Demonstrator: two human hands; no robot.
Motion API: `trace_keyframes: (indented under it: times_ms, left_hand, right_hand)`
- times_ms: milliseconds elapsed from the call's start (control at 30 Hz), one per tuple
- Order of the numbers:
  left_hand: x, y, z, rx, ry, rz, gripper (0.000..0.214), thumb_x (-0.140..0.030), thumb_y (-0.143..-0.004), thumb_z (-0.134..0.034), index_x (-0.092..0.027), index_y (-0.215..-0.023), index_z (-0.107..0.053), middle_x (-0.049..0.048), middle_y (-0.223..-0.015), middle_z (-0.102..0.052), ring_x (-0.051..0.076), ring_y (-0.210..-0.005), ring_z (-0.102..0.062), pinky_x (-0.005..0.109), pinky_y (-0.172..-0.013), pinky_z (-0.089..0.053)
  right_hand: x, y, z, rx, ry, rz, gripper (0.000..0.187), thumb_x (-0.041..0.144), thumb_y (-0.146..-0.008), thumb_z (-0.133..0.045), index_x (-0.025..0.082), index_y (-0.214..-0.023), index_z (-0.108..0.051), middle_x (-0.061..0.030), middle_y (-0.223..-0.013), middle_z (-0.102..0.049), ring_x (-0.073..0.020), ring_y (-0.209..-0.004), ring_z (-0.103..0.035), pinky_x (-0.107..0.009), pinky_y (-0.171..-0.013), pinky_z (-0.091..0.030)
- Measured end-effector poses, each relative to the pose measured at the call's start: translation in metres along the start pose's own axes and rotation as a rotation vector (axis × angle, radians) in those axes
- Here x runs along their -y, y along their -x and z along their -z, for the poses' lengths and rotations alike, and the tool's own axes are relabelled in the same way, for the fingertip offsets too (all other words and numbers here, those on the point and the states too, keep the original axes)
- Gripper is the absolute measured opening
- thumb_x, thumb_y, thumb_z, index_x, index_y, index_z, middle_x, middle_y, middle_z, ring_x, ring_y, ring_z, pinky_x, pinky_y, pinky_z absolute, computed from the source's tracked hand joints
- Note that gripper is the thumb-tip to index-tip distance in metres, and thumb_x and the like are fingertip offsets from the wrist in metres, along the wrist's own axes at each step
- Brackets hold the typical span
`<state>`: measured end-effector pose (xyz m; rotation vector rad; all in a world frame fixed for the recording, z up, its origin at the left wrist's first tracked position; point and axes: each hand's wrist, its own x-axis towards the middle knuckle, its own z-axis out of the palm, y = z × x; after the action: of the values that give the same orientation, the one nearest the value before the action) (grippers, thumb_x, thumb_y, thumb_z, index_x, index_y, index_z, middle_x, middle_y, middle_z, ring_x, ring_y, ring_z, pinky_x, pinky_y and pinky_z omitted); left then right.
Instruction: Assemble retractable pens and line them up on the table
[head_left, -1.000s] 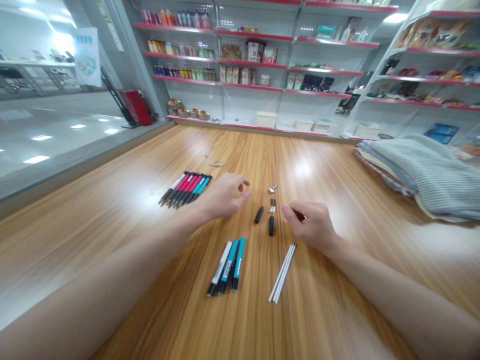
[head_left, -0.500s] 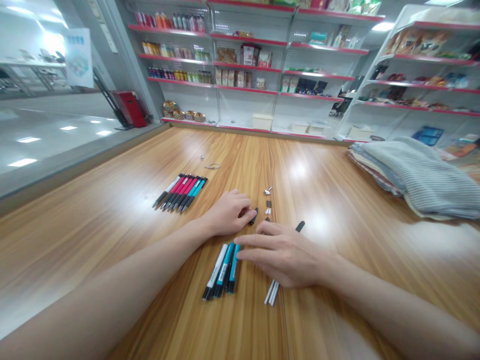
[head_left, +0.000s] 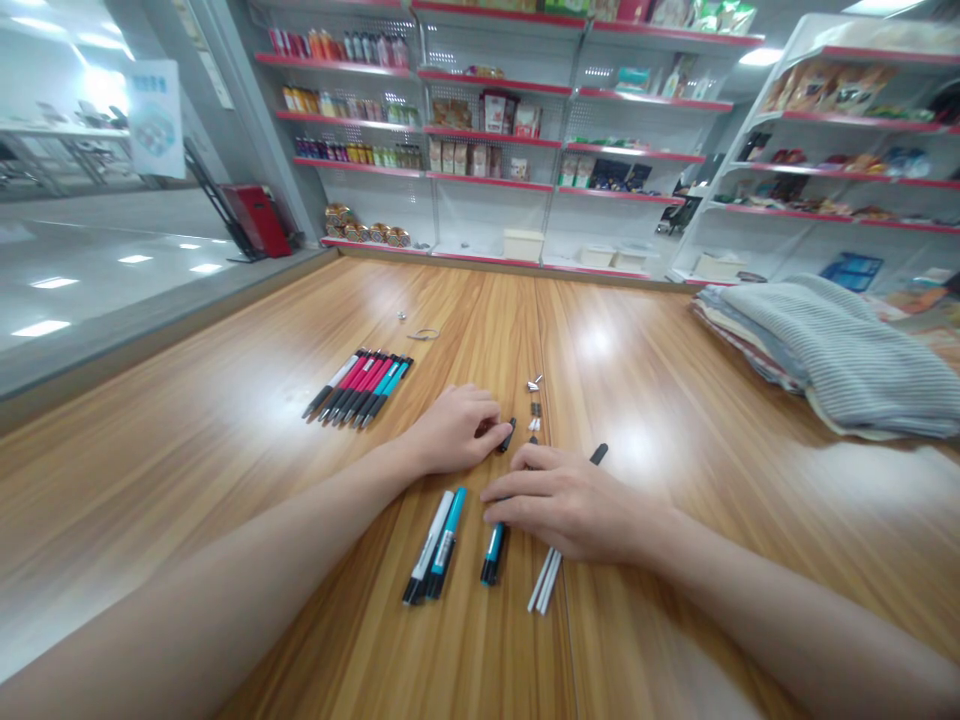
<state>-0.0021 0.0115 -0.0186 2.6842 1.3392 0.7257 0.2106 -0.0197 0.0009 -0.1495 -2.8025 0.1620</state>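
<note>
My left hand (head_left: 463,430) rests on the table with fingers curled, its thumb at a small black pen grip (head_left: 508,435). My right hand (head_left: 566,500) is on a blue pen barrel (head_left: 492,555), fingers over its upper end. Left of that barrel, a white pen barrel (head_left: 429,548) and another blue pen barrel (head_left: 448,545) lie side by side. White refill tubes (head_left: 545,582) stick out below my right hand, and a black tip (head_left: 599,454) shows above it. Small metal tips (head_left: 534,383), black pieces (head_left: 535,409) and white pieces (head_left: 534,425) lie beyond my hands.
A row of whole pens (head_left: 358,387) in white, red and blue lies at the left. Behind are a thin loop (head_left: 424,334) and a tiny object (head_left: 402,315). Folded cloths (head_left: 840,350) are stacked at the right. Stocked shelves (head_left: 487,180) stand past the table (head_left: 637,640).
My right hand has drawn one blue pen barrel to the right, away from the other barrels. The left hand has stayed at the black pen grip.
</note>
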Motion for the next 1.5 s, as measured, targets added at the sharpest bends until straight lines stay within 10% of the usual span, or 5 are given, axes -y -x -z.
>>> trace_keyframes:
  times_ms: [367,667,1100,1500]
  left_hand:
    - [-0.007,0.002,0.013,-0.219,0.239,0.105,0.032,-0.034,-0.093,-0.041,-0.015,-0.071,-0.054,-0.0004,-0.064,-0.053,0.011,-0.061,-0.047,0.025,-0.060,-0.035]
    - [-0.010,0.003,0.011,-0.149,0.376,-0.217,0.024,-0.028,-0.088,-0.055,-0.016,-0.108,-0.062,0.0065,-0.090,-0.064,0.015,-0.084,-0.058,0.027,-0.077,-0.045]
    - [0.000,0.000,0.007,-0.269,0.304,0.162,0.017,-0.023,-0.090,-0.046,-0.015,-0.096,-0.059,0.0023,-0.080,-0.062,0.013,-0.072,-0.056,0.025,-0.065,-0.042]
    - [0.001,-0.002,0.005,-0.160,0.266,0.192,0.016,-0.020,-0.089,-0.046,-0.015,-0.093,-0.061,0.0017,-0.076,-0.062,0.012,-0.066,-0.053,0.024,-0.060,-0.038]
  right_hand:
    - [-0.007,0.005,0.001,-0.147,0.073,-0.125,0.033,0.004,-0.089,-0.041,0.018,-0.110,-0.062,-0.0075,-0.100,-0.062,-0.0188,-0.091,-0.052,-0.035,-0.081,-0.047]
    - [-0.026,0.011,-0.004,-0.558,-0.023,-0.363,0.024,0.012,-0.092,-0.049,0.020,-0.111,-0.061,-0.0080,-0.098,-0.060,-0.0165,-0.092,-0.059,-0.031,-0.080,-0.052]
    - [-0.037,0.018,-0.008,-0.484,0.046,-0.595,0.018,0.017,-0.092,-0.049,0.020,-0.100,-0.064,-0.0069,-0.094,-0.065,-0.0198,-0.091,-0.060,-0.034,-0.082,-0.049]
    - [-0.041,0.020,-0.013,-0.337,0.068,-0.655,0.016,0.022,-0.091,-0.053,0.020,-0.097,-0.068,-0.0064,-0.088,-0.063,-0.0198,-0.089,-0.058,-0.034,-0.081,-0.045]
